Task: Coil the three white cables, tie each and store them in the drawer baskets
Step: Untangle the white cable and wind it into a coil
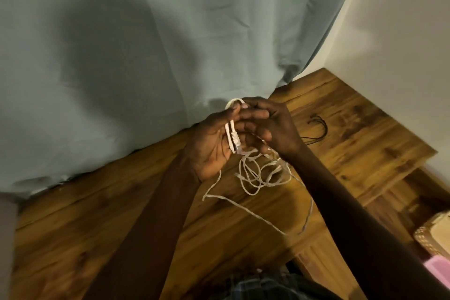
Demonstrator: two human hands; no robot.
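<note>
Two bare hands meet above a wooden table (102, 221), working one white cable (255, 173). The cable is thin and flat, and near its end sits a pale, ribbed connector (235, 142). The left hand (211, 143) is turned palm up, its fingers loosely curled, with the thumb and forefinger pinching a small loop of cable that rises above the fingertips and doubles back down across the palm, connector hanging at the bottom. The right hand (270, 126) faces it, fingers bent and close together, their tips touching the same loop from the other side. Below the hands the rest of the cable falls in a loose, uncoiled tangle of overlapping loops onto the tabletop, with one long strand trailing toward the table's near edge. A thin black cord (319, 126) lies on the wood just beyond the right hand. A pale green curtain (146, 31) hangs behind the table. At far right, lower down, part of a woven basket (431, 236) shows.
</note>
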